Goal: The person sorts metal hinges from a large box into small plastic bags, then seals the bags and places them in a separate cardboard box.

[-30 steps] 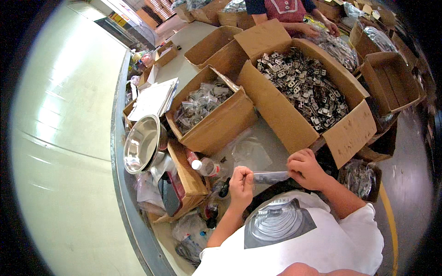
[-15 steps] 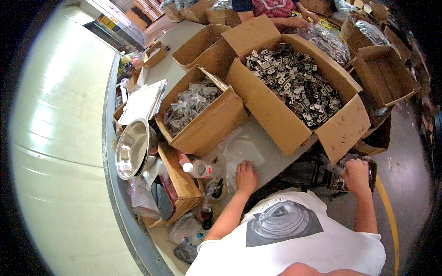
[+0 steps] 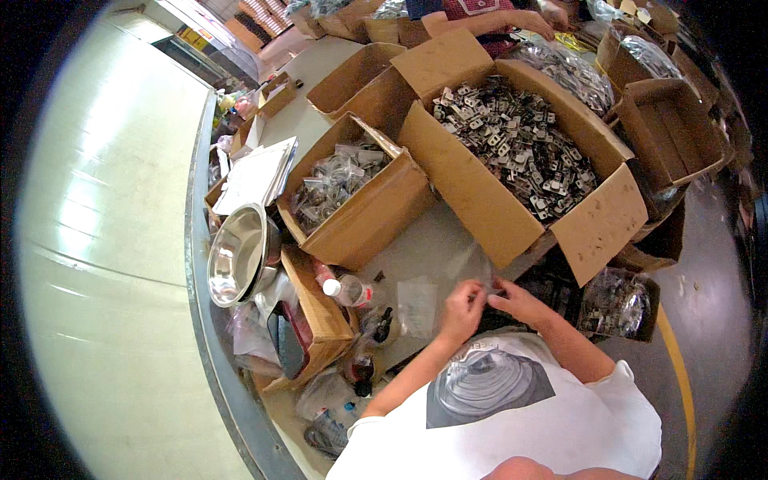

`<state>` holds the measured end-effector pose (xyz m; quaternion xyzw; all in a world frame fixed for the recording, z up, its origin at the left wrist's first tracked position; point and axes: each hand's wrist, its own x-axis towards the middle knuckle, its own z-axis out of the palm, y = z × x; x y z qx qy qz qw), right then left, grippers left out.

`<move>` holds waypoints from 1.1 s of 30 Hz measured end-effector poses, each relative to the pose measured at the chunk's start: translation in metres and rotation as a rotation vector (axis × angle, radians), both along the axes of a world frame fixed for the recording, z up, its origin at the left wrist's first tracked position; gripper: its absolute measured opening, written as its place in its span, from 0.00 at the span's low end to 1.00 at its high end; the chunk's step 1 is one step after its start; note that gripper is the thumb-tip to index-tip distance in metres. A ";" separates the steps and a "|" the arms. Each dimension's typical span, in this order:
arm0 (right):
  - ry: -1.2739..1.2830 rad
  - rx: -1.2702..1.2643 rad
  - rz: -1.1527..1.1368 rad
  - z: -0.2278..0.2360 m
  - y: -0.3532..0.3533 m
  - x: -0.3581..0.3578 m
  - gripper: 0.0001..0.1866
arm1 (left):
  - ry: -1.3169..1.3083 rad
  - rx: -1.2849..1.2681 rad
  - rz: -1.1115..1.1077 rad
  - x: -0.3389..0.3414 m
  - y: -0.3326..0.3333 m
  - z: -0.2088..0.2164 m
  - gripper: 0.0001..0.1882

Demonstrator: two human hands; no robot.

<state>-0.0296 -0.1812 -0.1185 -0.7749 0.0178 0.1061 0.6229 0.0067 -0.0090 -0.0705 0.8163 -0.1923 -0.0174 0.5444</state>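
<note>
Lower centre: right hand, back from the frame's right, joins left hand | both pinch a clear plastic bag over the counter | bagging resumes beside parts box.

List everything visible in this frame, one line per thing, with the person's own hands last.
Big open carton: one, brown, table centre, full of small metal parts.
Smaller carton: one, brown, left of it, holding bagged parts.
Empty cartons: several, brown, far end and right side.
Steel bowl: one, silver, tilted at the table's left edge.
Paper stack: one, white, behind the bowl.
Plastic bottle: one, clear with a red cap, lying near the bowl.
Clear plastic bag: one, flat on the table.
Co-worker's arm: one, far end.
Left hand, right hand: together at the table edge, pinching a small clear bag.
</note>
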 end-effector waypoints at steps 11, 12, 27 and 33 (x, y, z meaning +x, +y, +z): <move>0.106 0.362 0.401 0.104 -0.010 0.025 0.16 | 0.819 -0.591 0.196 -0.004 0.056 -0.013 0.16; 0.104 0.360 0.403 0.104 -0.012 0.027 0.16 | 0.817 -0.593 0.195 -0.004 0.062 -0.014 0.16; -0.074 0.255 0.506 0.103 -0.014 0.047 0.17 | 1.032 -0.433 -0.353 -0.009 0.061 0.005 0.11; -0.226 -0.416 0.168 0.120 -0.001 0.044 0.14 | 0.983 -0.444 -0.227 -0.006 0.066 0.010 0.07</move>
